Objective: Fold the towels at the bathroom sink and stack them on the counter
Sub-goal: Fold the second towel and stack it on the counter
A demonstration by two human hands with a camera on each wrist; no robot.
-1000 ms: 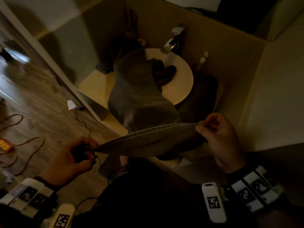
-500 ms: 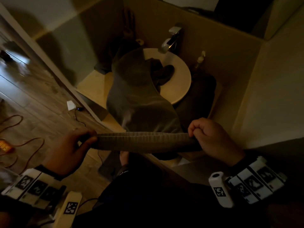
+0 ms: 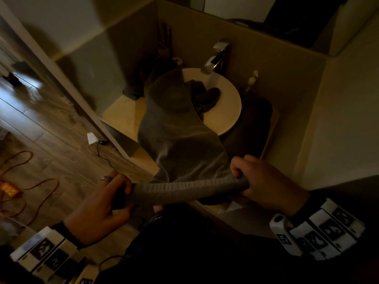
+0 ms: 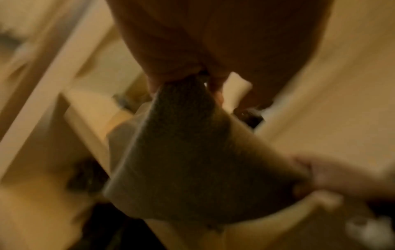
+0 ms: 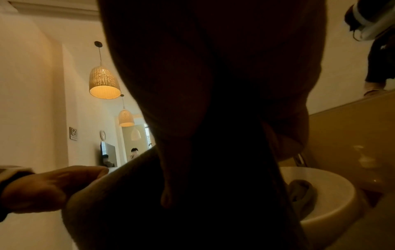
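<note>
A grey towel (image 3: pixel 174 140) stretches from the round white basin (image 3: pixel 229 111) toward me, its near edge pulled taut between my hands. My left hand (image 3: pixel 121 193) pinches the towel's left corner, and my right hand (image 3: pixel 244 181) grips the right corner in a closed fist. The left wrist view shows the towel (image 4: pixel 192 160) hanging from my left fingers, blurred. In the right wrist view the towel (image 5: pixel 149 211) is a dark mass below my palm. A darker towel (image 3: pixel 207 97) lies bunched in the basin. Another dark towel (image 3: pixel 252 128) sits on the counter to the basin's right.
A chrome tap (image 3: pixel 215 58) and a soap dispenser (image 3: pixel 251 80) stand behind the basin. The wooden counter (image 3: pixel 121 117) shows bare at the left. Walls close in at the back and right. Cables (image 3: pixel 28 185) lie on the wooden floor at left.
My hands have moved closer together and turned the towel's near edge from a slanted line to a level, taut one. The right hand has closed into a fist on its corner.
</note>
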